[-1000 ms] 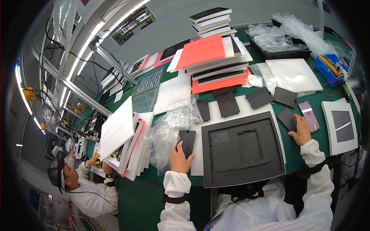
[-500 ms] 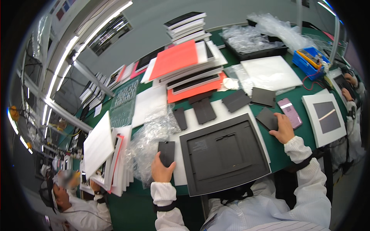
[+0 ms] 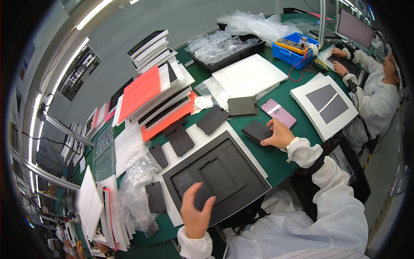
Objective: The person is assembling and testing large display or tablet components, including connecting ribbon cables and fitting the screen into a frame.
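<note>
A large dark grey plastic frame panel (image 3: 248, 172) with a recessed middle lies in front of me. Over its near left part hovers my left hand (image 3: 196, 211), thumb and fingers apart and nothing between them. My right hand (image 3: 278, 134) has thumb and fingers on the right end of a dark grey rectangular cover plate (image 3: 255, 130), right of the panel's far corner. A narrow dark plate (image 3: 155, 197) lies left of the panel. Beyond the panel rest other dark plates (image 3: 180, 140), (image 3: 212, 120) and a square dark plate (image 3: 243, 106).
A pink-screened phone (image 3: 279, 113) and a white framed panel (image 3: 324, 105) lie to the right. Stacked panels with orange-red sheets (image 3: 140, 93), crumpled clear wrap (image 3: 140, 185), a black bin (image 3: 224, 62) and a blue tool box (image 3: 290, 55) surround the work area. Another person sits far right.
My left hand has let go of the narrow plate and moved right, over the frame panel. My right hand stays at its cover plate. The view has swung right.
</note>
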`<control>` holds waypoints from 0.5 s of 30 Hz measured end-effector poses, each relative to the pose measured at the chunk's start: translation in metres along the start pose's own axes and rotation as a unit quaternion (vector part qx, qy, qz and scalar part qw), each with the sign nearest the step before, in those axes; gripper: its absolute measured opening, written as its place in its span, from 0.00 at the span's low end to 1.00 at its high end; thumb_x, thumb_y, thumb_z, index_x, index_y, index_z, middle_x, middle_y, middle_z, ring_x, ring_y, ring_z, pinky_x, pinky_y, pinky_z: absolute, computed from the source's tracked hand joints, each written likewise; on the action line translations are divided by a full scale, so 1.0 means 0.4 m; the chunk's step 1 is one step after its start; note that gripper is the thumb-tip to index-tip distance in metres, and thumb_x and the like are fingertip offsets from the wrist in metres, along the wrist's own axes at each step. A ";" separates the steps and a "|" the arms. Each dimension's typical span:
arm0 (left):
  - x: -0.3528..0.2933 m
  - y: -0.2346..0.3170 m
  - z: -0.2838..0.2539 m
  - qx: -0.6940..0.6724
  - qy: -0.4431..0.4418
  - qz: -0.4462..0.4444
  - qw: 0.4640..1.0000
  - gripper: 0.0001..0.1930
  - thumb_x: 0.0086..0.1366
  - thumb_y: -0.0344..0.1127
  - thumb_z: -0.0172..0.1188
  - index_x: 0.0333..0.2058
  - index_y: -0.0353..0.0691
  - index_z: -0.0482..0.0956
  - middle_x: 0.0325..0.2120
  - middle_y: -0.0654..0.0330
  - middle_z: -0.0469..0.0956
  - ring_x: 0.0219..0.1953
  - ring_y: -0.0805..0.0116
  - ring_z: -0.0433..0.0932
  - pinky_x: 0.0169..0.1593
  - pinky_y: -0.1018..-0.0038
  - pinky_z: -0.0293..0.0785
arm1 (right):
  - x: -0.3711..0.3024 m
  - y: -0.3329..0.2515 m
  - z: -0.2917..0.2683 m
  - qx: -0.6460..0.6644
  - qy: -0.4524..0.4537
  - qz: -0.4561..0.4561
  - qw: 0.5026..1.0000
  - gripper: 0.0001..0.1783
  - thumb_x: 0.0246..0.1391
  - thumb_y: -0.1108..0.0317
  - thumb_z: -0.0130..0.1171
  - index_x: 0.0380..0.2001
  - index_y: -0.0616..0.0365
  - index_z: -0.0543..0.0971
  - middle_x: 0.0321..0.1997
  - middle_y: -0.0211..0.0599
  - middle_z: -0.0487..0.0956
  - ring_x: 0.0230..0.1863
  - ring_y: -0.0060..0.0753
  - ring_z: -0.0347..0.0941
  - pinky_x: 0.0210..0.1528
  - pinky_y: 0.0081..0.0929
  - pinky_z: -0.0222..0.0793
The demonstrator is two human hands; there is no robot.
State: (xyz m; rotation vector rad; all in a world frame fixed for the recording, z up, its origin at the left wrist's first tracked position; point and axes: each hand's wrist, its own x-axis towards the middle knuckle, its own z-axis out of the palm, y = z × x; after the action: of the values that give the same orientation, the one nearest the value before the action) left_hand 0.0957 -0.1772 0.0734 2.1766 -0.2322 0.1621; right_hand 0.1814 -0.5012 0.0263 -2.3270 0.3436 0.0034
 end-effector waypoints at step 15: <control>0.112 0.136 0.372 -0.448 -0.065 -0.224 0.863 0.37 0.53 0.24 0.63 0.57 0.30 0.51 0.44 0.51 0.71 0.43 0.65 0.74 0.50 0.72 0.68 | -0.128 0.082 -0.060 0.615 -0.425 0.062 0.662 0.23 0.52 0.59 0.56 0.48 0.61 0.67 0.42 0.35 0.75 0.39 0.23 0.71 0.44 0.22 0.67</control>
State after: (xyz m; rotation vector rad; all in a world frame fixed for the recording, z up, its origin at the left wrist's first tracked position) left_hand 0.1315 -0.3345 0.0397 1.2523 0.1224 -0.3106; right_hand 0.1215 -0.5274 0.0259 -0.7497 -0.0351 0.6891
